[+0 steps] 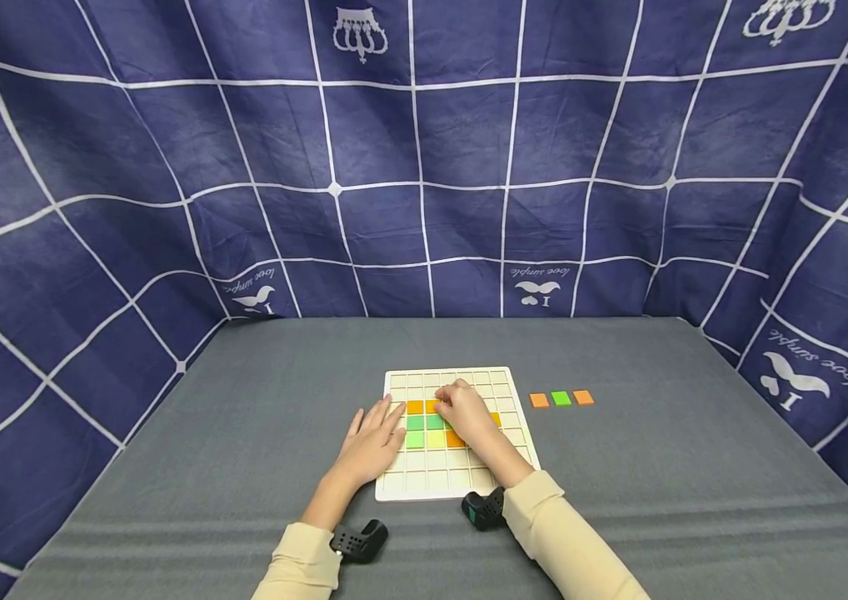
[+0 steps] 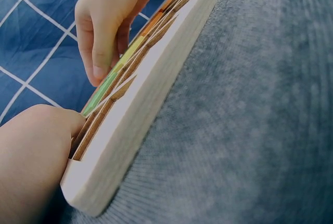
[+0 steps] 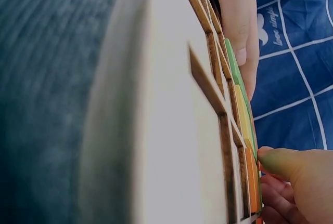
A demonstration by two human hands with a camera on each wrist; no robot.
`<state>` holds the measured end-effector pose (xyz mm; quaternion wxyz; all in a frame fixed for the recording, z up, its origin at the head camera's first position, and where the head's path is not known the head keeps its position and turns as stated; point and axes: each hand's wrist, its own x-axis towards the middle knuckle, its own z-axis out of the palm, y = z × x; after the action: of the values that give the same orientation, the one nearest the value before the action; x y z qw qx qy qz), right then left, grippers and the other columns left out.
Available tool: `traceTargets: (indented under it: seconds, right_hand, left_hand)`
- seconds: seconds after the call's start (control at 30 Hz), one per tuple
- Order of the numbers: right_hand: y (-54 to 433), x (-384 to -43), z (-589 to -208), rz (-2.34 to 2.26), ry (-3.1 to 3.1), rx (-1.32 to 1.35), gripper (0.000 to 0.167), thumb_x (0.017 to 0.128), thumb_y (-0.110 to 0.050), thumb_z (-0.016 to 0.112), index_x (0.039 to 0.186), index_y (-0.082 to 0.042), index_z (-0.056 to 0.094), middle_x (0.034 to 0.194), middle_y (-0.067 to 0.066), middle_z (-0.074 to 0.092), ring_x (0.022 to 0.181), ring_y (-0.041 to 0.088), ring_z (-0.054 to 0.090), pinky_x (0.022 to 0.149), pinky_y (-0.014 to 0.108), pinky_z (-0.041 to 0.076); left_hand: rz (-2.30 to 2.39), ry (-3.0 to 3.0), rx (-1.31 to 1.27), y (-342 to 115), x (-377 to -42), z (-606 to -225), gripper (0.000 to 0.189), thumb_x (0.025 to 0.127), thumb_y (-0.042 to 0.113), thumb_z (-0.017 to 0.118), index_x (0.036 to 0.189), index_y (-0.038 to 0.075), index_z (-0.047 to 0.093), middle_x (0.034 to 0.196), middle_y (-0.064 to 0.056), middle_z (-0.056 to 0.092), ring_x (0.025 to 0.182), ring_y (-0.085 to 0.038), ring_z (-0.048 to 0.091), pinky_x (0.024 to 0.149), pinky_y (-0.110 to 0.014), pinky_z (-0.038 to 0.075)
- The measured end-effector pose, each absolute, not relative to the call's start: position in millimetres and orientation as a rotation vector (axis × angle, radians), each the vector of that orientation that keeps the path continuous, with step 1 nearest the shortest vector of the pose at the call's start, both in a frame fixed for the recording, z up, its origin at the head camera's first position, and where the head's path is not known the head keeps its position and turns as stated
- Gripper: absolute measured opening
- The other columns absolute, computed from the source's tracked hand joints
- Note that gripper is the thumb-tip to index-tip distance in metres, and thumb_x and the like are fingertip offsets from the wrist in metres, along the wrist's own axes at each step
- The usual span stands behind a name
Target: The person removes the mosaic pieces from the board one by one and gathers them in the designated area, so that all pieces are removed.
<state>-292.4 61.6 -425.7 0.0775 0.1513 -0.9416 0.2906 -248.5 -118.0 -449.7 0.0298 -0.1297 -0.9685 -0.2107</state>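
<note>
A pale wooden grid board (image 1: pixel 403 482) lies on the grey cloth, with several coloured square tiles set in its cells. My left hand (image 1: pixel 370 446) rests along the board's left edge, fingers straight and pointing away, fingertips beside the green tile (image 1: pixel 415 422). With curled fingers, my right hand (image 1: pixel 466 414) reaches over the middle of the board. Its thumb and fingertips pinch an orange tile (image 1: pixel 431 407) in the row's second cell, beside another orange tile (image 1: pixel 414 407). The right hand and forearm hide part of the board. In the right wrist view, the thumb (image 3: pixel 278 161) sits close at the tiles.
Right of the board, two loose orange tiles (image 1: pixel 539 401) flank a loose green tile (image 1: pixel 561 398) on the grey cloth (image 1: pixel 244 467). A navy curtain (image 1: pixel 461 225) with white lines stands behind and at both sides. Black wrist devices (image 1: pixel 360 542) sit below both hands.
</note>
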Motion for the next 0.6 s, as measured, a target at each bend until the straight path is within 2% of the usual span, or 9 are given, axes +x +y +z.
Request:
traceTargets:
  seconds: [0.33,0.6]
  right_hand:
    - [60.8,-290.9,-430.2,0.873,-2.801,0.461,0.012,0.083,-0.016,0.065,0.092,-0.009,0.067,0.085,0.003,0.056,0.074,0.013,0.053,0.070,0.028,0.048]
    - [59.7,-289.7,-432.4,1.018,-2.744,0.431,0.013,0.082,-0.011,0.066,0.091,-0.012,0.057,0.080,0.000,0.057,0.072,0.011,0.054,0.066,0.025,0.046]
  left_hand:
    - [-0.659,-2.991,-0.400,-119.1,-246.6,-449.9,0.047,0.096,0.032,0.036,0.141,0.016,0.035,0.151,-0.011,0.022,0.139,-0.028,0.022,0.113,-0.050,0.008]
    - [-0.653,-2.979,-0.408,-119.2,-248.6,-449.7,0.047,0.096,0.032,0.035,0.141,0.016,0.035,0.151,-0.011,0.022,0.139,-0.028,0.022,0.113,-0.050,0.008]
